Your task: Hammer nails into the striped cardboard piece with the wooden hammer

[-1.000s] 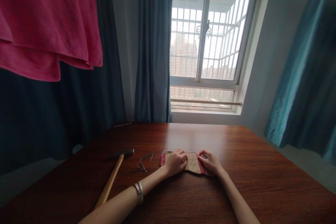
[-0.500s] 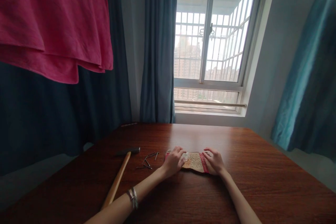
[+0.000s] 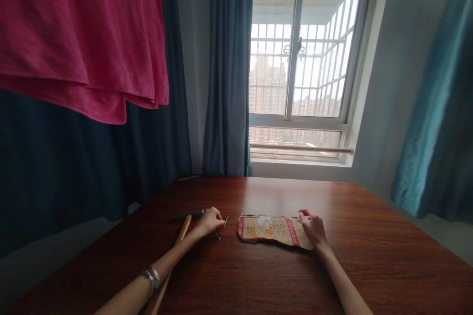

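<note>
My left hand [image 3: 211, 220] is beside the hammer's head, its fingertips pinched together on a thin metal nail [image 3: 226, 222]. Other nails [image 3: 216, 236] lie just below that hand, partly covered by it. Under my left forearm passes the wooden handle of the hammer [image 3: 184, 229], whose dark head is partly hidden. A flat, torn-edged piece of cardboard [image 3: 277, 226], with dots and pink bands and a clear shiny patch, lies on the table. My right hand [image 3: 314, 228] rests at its right end, fingers curled; what they may hold is hidden.
Brown wooden table [image 3: 258, 275] spans the foreground. A pink cloth [image 3: 81, 34] hangs at upper left before dark blue curtains [image 3: 229, 69]. Behind the table is a barred window [image 3: 297, 74]; another curtain [image 3: 424, 108] hangs at right.
My left hand has left the cardboard and moved left to the nails. My right hand stays at the cardboard's right end, its fingers drawn in more. The view has shifted slightly.
</note>
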`<control>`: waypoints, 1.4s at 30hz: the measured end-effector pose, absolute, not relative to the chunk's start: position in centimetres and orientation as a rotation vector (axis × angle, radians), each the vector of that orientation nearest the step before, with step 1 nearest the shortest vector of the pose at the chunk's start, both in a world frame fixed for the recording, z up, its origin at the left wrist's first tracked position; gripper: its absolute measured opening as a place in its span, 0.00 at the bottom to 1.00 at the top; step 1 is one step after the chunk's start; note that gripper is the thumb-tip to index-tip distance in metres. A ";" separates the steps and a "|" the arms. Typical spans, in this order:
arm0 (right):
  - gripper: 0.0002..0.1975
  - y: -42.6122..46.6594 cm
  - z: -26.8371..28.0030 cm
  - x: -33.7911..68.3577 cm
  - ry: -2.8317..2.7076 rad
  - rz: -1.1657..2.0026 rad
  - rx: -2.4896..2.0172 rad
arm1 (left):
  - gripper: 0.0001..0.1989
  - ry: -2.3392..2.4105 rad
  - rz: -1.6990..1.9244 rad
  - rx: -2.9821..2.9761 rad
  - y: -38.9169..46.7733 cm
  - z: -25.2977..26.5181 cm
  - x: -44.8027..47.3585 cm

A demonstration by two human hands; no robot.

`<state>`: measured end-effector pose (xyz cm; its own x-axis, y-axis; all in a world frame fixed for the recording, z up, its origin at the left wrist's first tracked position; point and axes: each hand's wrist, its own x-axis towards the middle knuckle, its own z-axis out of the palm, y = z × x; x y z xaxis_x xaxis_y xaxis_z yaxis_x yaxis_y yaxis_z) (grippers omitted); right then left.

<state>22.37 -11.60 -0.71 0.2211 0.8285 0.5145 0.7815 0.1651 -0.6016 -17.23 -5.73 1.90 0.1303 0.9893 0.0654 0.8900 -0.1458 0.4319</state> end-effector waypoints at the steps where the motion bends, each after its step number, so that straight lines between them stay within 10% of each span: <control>1: 0.11 -11.6 -0.7 22.3 -1.557 0.069 -1.606 | 0.10 1.836 0.482 2.115 -5.6 1.8 -17.1; 42: 0.21 -12.0 -0.3 21.3 -1.875 0.214 -1.527 | 0.13 0.984 0.987 1.946 -4.2 0.5 0.2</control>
<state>21.26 -12.00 -0.30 -0.0612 0.9106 0.4087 0.7952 0.2920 -0.5314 0.15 -4.22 0.49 0.4127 0.8597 0.3009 0.2986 -0.4398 0.8470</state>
